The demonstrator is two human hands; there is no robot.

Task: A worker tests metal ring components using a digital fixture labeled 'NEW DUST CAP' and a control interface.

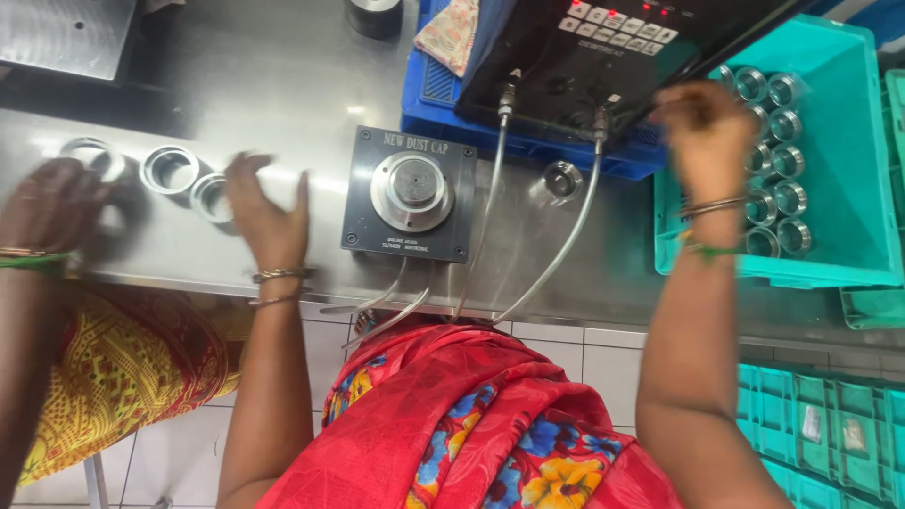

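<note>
My left hand (269,212) hovers flat with fingers spread over the steel bench, its fingertips next to a shiny metal ring (209,199). It holds nothing. My right hand (705,132) is curled over the left edge of a teal crate (839,141), right above the rows of metal rings (781,160) standing inside. Its fingertips are hidden, so a grip cannot be made out. Between my hands sits a dark grey fixture plate (363,203) with a round metal post (412,190) in its middle.
A co-worker's hand (47,203) rests at the far left beside two more rings (170,170). A lone metal part (562,181) lies right of the fixture. Behind stand a black control box (613,42) with two hoses, and a blue crate (438,104).
</note>
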